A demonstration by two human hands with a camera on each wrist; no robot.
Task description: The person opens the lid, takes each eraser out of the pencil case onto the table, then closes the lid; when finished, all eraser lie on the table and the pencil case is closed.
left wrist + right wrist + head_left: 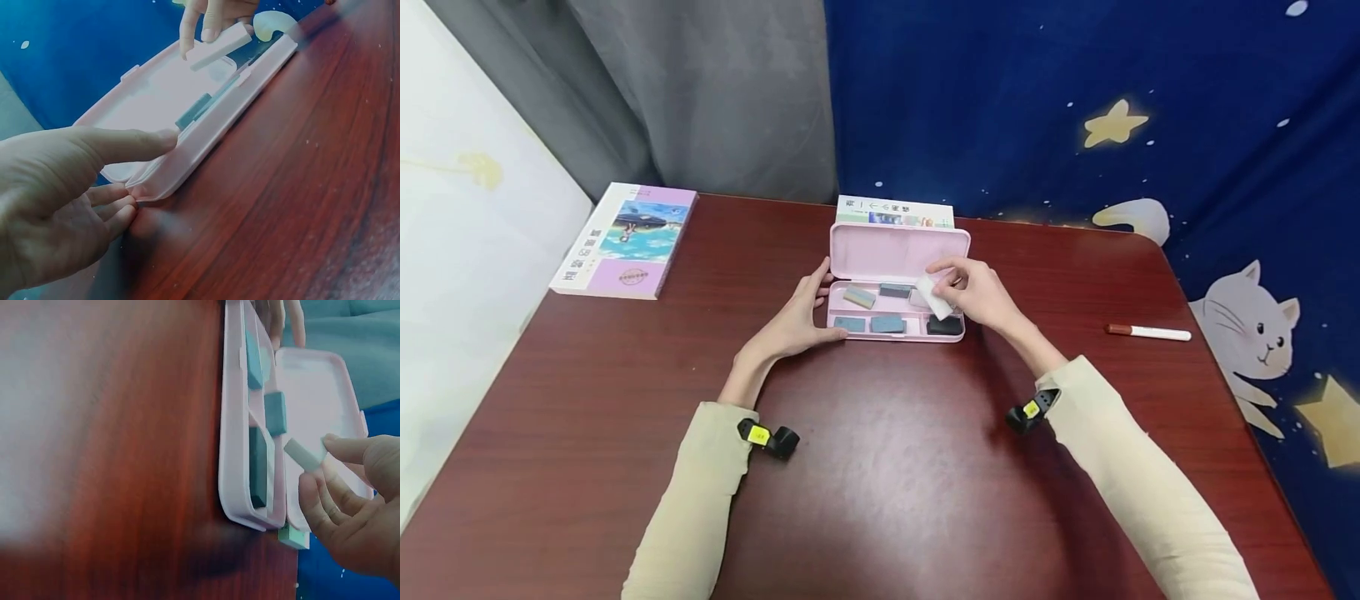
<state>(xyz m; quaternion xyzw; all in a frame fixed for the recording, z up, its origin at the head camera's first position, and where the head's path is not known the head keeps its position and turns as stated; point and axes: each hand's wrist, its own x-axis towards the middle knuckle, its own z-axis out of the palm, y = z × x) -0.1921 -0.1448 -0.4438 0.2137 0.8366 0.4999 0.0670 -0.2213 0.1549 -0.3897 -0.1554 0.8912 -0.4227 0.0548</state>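
Over one pink case [898, 254] — one white block [932, 299] in right-hand fingers [317, 507].

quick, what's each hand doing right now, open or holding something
Left hand: open, fingers and thumb against the left end of the case.
Right hand: closed, pinching a white block above the case.

Beyond your right hand [981, 293], the raised lid [891, 252] blocks you; your left hand [793, 322] bars the pink case's [234, 444] left end. Nearer you than both, the tabletop [887, 467] leaves room to pass, as it does right of your right hand until the marker [1148, 332].
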